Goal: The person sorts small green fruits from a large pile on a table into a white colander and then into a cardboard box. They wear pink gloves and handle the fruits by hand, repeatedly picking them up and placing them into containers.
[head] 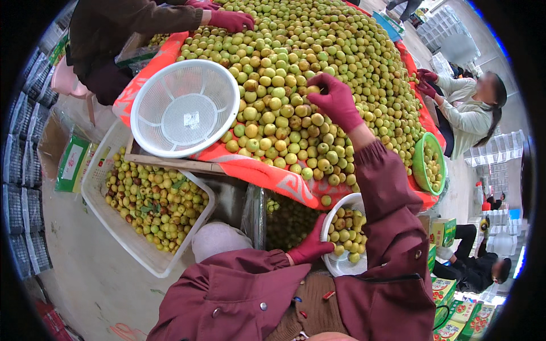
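A broad heap of green-yellow jujubes [294,68] lies on a red patterned blanket [273,177] over a table. My right hand [337,102], in a dark red glove, reaches over the heap and pinches a single jujube [313,89] between thumb and fingers. Down by my lap, my left hand [309,245], gloved alike, grips the rim of a white plastic basket [341,266]. Several jujubes [347,232] lie in this basket, some with brown patches. My right sleeve hides part of its far side.
A large white mesh basket [185,113] sits at the table's left corner. Below stands a white crate [140,260] of browned jujubes. At right is a green basket [418,160] of jujubes. Another worker's gloved hand [232,20] touches the heap; a person [469,106] works opposite. Cartons [445,294] stand right.
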### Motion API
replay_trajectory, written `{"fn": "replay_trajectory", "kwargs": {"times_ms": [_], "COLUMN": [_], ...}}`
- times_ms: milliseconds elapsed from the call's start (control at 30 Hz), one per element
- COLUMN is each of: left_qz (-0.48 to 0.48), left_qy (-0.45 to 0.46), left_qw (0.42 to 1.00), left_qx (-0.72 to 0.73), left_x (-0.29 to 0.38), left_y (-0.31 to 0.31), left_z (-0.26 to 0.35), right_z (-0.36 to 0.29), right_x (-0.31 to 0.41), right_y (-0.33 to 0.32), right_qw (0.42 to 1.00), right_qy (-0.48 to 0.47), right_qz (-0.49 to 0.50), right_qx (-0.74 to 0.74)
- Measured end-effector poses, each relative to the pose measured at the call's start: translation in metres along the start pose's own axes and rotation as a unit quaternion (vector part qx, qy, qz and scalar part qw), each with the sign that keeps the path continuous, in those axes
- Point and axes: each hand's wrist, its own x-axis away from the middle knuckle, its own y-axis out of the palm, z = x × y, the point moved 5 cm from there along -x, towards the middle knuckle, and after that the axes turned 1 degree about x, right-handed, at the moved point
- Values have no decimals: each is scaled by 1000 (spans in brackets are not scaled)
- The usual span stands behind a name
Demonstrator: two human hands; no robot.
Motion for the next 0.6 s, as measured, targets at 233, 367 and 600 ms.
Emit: {"fn": "replay_trajectory", "kwargs": {"times_ms": [233, 367, 600], "left_qz": [8, 5, -7], "left_qy": [-32, -41, -5], "left_qw": [999, 996, 1000], "left_qx": [-37, 83, -29], "left_x": [2, 13, 7], "left_y": [-8, 2, 7], "left_z": [-36, -6, -8], "right_z": [-160, -87, -22], "right_x": [137, 92, 60], "right_y": [102, 76, 42], "right_qw": [934, 977, 885], "right_qy": [-137, -198, -231], "right_qz": [-213, -71, -100], "right_qx": [-251, -12, 393]}}
